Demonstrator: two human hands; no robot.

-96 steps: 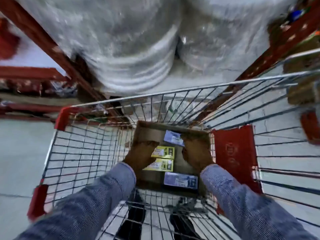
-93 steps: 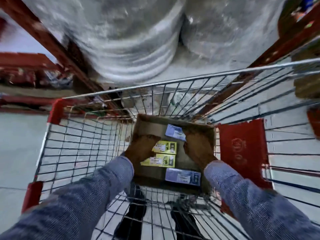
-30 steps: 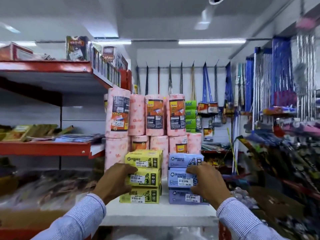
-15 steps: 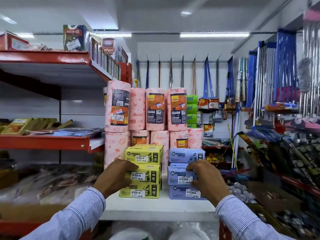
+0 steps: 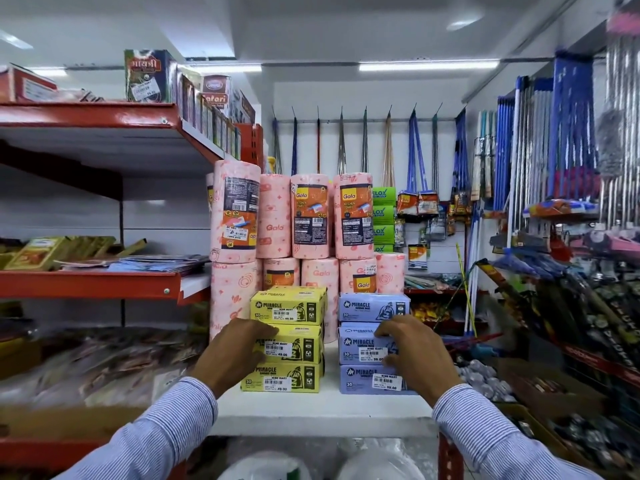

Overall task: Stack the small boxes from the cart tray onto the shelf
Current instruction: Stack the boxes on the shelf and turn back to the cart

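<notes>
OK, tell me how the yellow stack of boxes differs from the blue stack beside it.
The yellow stack stands left of the blue stack on the white shelf. Yellow's price stickers read 49.00, blue's bottom sticker 59.00. Yellow's printed size tag reads small; blue's is too small to read. The left hand touches yellow's middle box, the right hand blue's. Both are three boxes high, labelled Miracle garbage bags.

Three yellow boxes (image 5: 289, 338) in one stack; three blue boxes (image 5: 372, 344) in another, just beside. Two grips: left grip (image 5: 232, 351) on the yellow stack, right grip (image 5: 414, 355) on the blue. Pink towel rolls (image 5: 311, 216) in two tiers: four clearly countable on top, five showing below, further ones behind too hidden to count. Four green packs (image 5: 383, 216) in a column
</notes>
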